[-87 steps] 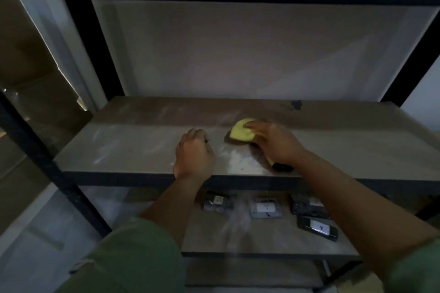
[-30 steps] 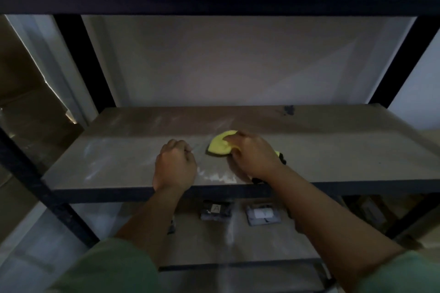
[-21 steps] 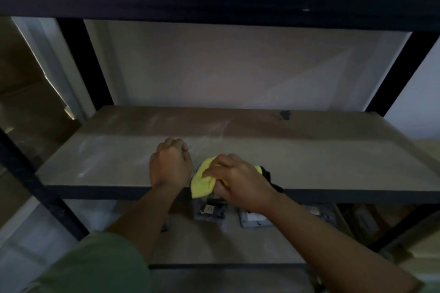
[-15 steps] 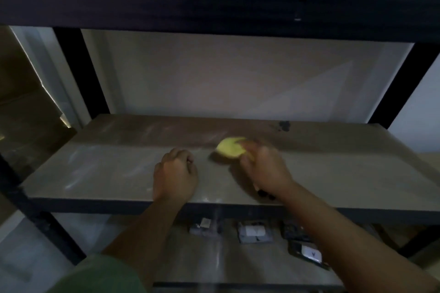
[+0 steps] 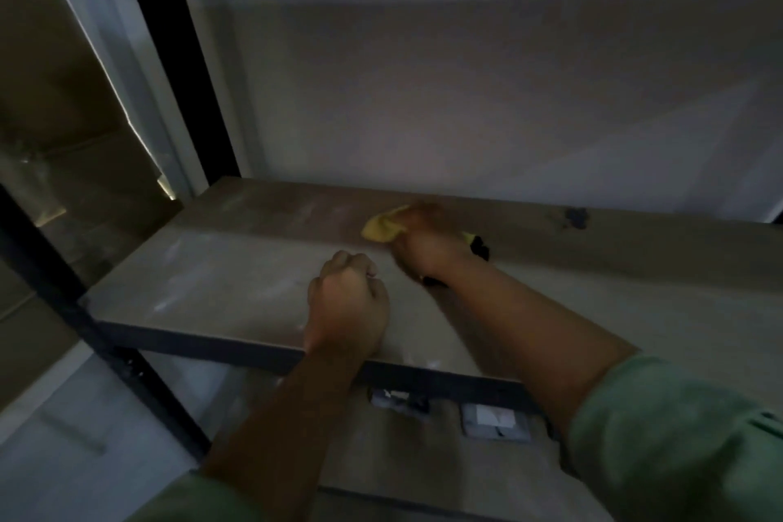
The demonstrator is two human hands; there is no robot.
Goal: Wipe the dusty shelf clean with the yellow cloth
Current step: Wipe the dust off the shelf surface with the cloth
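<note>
The brown shelf board (image 5: 220, 280) carries pale dust streaks on its left half. My right hand (image 5: 428, 242) presses the yellow cloth (image 5: 381, 228) onto the board's far middle, close to the back wall; a dark edge of the cloth pokes out behind the wrist. Only the cloth's left end shows beyond my fingers. My left hand (image 5: 347, 305) rests as a closed fist on the board near its front edge, holding nothing, a short way in front of the cloth.
Black metal posts (image 5: 182, 76) frame the rack at left, and a dark shelf edge runs overhead. A dark spot (image 5: 576, 217) marks the board at back right. Small packaged items (image 5: 495, 422) lie on the lower shelf. A white wall is behind.
My right hand has pushed the cloth from the board's middle toward the back, after a pull to the front edge. The left fist has stayed put. The view has shifted left.
</note>
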